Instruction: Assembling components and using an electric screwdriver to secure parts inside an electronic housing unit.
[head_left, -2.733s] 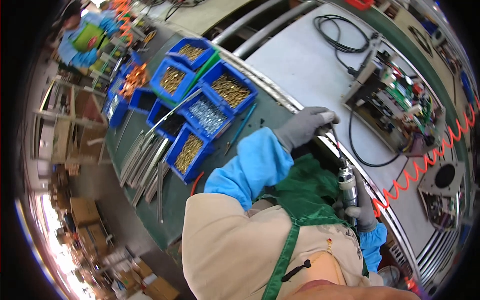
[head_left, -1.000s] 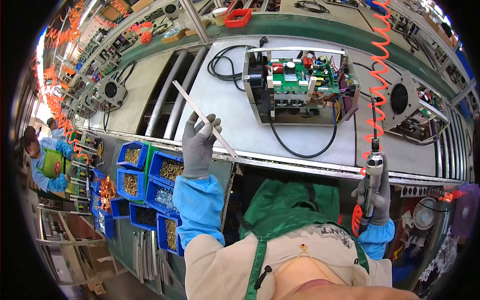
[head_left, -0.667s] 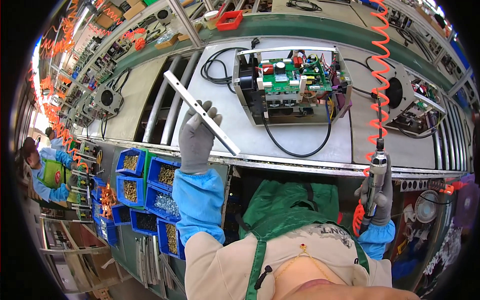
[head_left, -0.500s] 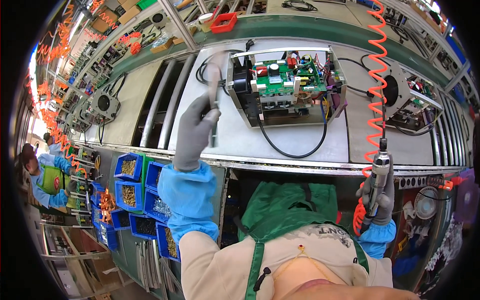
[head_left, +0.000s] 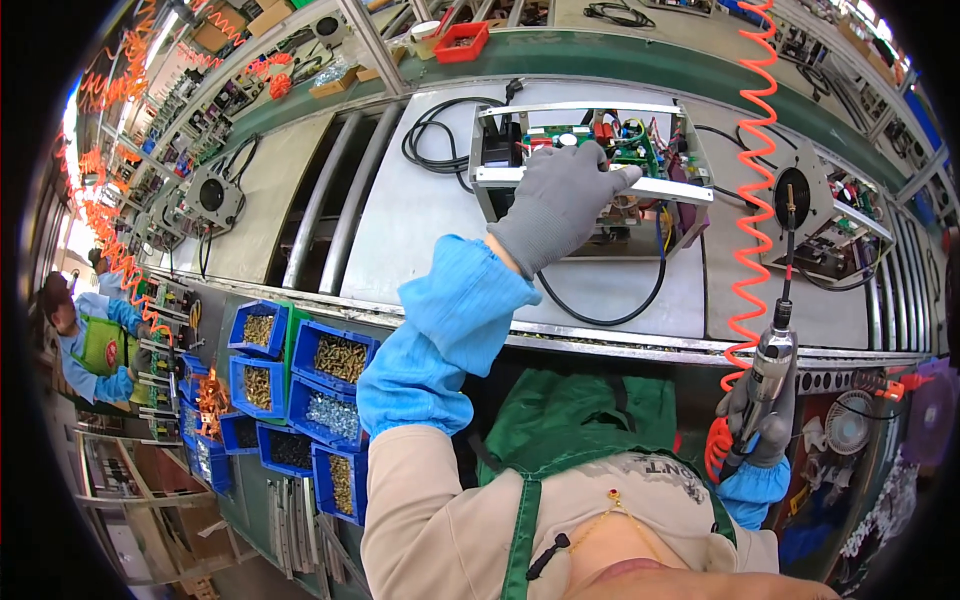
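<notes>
Metal strip (head_left: 600, 183) under left hand (head_left: 555, 205), ends showing

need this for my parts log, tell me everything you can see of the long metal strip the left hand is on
The metal strip is a long, flat, pale grey bar, seemingly bare metal. It lies roughly level across the front of the open metal chassis, above its green circuit board, its left end near the chassis's left wall, its right end at the right wall. The gloved left hand presses on its left-middle part, hiding that stretch. Holes or fasteners cannot be made out.
</notes>
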